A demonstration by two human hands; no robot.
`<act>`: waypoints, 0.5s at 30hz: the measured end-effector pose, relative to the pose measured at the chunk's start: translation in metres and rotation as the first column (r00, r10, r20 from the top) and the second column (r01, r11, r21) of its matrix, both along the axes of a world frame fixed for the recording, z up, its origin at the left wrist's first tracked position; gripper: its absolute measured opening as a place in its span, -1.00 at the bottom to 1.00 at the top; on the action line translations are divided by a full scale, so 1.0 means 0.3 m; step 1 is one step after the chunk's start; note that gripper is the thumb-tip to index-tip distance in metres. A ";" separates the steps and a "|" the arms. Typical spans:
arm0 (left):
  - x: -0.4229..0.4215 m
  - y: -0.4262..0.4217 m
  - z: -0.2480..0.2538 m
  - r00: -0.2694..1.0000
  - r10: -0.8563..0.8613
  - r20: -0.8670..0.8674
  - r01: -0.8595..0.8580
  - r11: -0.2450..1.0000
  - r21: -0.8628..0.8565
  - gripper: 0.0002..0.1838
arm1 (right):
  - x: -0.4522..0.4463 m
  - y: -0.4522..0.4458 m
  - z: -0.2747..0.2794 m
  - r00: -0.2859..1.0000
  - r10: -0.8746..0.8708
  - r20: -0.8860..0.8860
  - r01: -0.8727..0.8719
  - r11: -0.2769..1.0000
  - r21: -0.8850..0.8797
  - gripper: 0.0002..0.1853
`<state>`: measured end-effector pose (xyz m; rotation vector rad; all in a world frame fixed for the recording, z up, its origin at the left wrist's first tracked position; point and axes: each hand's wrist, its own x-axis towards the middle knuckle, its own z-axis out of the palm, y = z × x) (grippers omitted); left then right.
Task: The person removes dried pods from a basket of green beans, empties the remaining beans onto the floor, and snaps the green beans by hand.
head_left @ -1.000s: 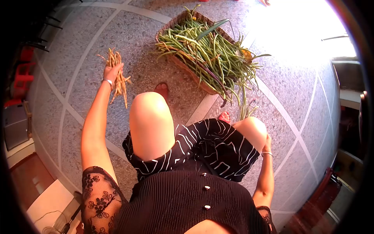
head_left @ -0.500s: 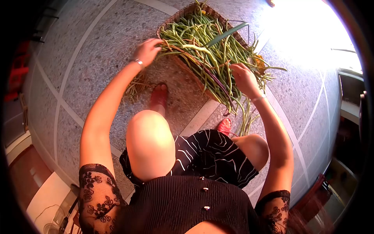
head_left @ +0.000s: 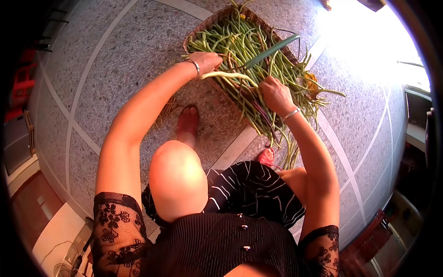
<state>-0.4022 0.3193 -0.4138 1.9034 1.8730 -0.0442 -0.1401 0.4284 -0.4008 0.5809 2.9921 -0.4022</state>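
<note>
A wicker basket point(head_left: 208, 22) heaped with long green beans point(head_left: 230, 39) stands on the floor in front of me. My left hand point(head_left: 206, 61) is at the basket's near left edge, its fingers closed among the beans; what they grip is too small to tell. At the right part of the heap my right hand point(head_left: 277, 94) is closed at the beans, its fingertips partly hidden. A pale, thick bean point(head_left: 230, 75) stretches between the two hands. Over the heap lies a broad dark green strip point(head_left: 272, 51). Purple and brownish strands show near my right hand.
Dried brown beans point(head_left: 164, 113) lie on the floor beside my left forearm. More green beans point(head_left: 291, 152) trail down near my right foot point(head_left: 266, 157). Red chairs point(head_left: 23, 85) stand at the far left, a dark red object point(head_left: 369, 237) at the lower right.
My left hand has let go of the dried bunch on the floor and moved right to the basket. My right hand has come up from beside my knee to the beans.
</note>
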 end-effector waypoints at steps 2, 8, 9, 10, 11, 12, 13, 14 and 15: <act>0.007 0.033 0.009 0.998 0.044 0.051 -0.048 0.995 0.089 -0.92 | -0.001 0.004 0.010 0.998 -0.067 -0.017 0.067 0.997 -0.042 -0.90; 0.039 0.138 -0.033 0.998 -0.057 0.000 0.057 0.990 0.132 -0.84 | 0.022 0.025 -0.007 0.952 -0.285 -0.110 0.260 0.946 -0.194 -0.85; 0.043 0.147 -0.042 0.995 -0.082 -0.049 0.085 0.993 0.077 -0.82 | 0.024 0.026 -0.010 0.946 -0.305 -0.112 0.280 0.940 -0.193 -0.85; 0.046 0.153 -0.050 0.996 -0.074 -0.059 0.080 0.992 0.096 -0.82 | 0.028 0.027 -0.013 0.939 -0.325 -0.113 0.300 0.934 -0.193 -0.84; 0.051 0.155 -0.050 0.995 -0.067 -0.069 0.074 0.991 0.113 -0.82 | 0.033 0.031 -0.021 0.933 -0.337 -0.123 0.311 0.931 -0.192 -0.85; 0.058 0.156 -0.049 0.995 -0.059 -0.078 0.068 0.989 0.129 -0.82 | 0.041 0.037 -0.031 0.930 -0.344 -0.132 0.318 0.930 -0.186 -0.85; 0.056 0.160 -0.047 0.992 -0.066 -0.112 0.077 0.992 0.098 -0.83 | 0.051 0.042 -0.045 0.926 -0.350 -0.141 0.324 0.929 -0.180 -0.85; 0.057 0.161 -0.047 0.991 -0.068 -0.112 0.080 0.991 0.105 -0.83 | 0.054 0.045 -0.049 0.923 -0.353 -0.152 0.327 0.929 -0.173 -0.85; 0.055 0.161 -0.048 0.991 -0.070 -0.112 0.083 0.990 0.114 -0.83 | 0.058 0.044 -0.052 0.915 -0.363 -0.177 0.336 0.927 -0.166 -0.86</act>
